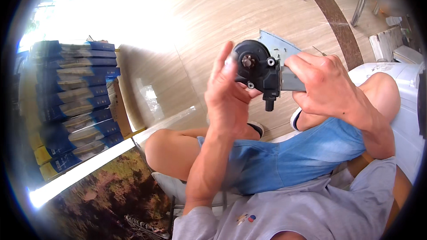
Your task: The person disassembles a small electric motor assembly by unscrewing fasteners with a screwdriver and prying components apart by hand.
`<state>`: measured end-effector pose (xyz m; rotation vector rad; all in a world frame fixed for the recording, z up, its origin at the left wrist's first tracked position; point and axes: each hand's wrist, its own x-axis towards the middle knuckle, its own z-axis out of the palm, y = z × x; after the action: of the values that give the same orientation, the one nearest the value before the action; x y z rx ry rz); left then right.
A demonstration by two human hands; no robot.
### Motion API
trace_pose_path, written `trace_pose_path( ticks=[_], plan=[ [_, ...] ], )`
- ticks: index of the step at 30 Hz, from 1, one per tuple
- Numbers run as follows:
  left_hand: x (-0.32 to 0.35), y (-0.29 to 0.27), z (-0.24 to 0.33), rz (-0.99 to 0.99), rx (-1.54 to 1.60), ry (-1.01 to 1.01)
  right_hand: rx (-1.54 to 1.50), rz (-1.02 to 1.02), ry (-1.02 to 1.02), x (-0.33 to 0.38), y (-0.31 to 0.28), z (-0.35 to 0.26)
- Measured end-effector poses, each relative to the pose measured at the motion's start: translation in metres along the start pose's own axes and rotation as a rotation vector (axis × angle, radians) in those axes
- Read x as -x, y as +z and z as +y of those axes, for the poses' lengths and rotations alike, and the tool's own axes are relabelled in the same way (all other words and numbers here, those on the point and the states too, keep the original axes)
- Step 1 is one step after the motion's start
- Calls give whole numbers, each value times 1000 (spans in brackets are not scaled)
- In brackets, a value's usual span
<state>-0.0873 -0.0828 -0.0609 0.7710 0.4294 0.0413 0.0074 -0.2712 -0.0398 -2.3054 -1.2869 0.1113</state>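
Black moulded-plastic gear housing with a round face and a metal hub, joined to a grey metal can — a small electric gear motor (260, 72) held up in front of the person's chest, above the blue denim shorts (284, 155). The right hand (327, 86) is wrapped tight round the grey can, fingers curled and pressed together; that smooth cylinder looks like the surest place to hold. The left hand (227, 95) rests against the round face with fingers spread and straight, thumb tucked under the housing. It looks dense and rigid for its bulk, not fragile — though the bare shaft stub below the housing seems best left untouched. Beyond the motor lies a flat grey metal plate (278, 46) on the wooden floor (213, 13)
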Motion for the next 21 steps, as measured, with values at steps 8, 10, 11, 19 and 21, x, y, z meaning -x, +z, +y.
trace_pose_path(
  ticks=[8, 10, 11, 19, 21],
  plan=[
    [-24, 3, -14, 230, -286, -98, 205, -35, 25, 14, 19, -17],
    [-21, 6, -11, 258, -349, -57, 222, -27, -4, 12, 20, -16],
    [-21, 9, -12, 262, -372, -41, 236, -27, -17, 12, 18, -14],
    [-22, 10, -21, 332, -278, 130, 205, -16, -90, 7, 18, -9],
    [-24, 10, -26, 384, -284, 149, 185, -8, -84, 7, 23, -10]
  ],
)
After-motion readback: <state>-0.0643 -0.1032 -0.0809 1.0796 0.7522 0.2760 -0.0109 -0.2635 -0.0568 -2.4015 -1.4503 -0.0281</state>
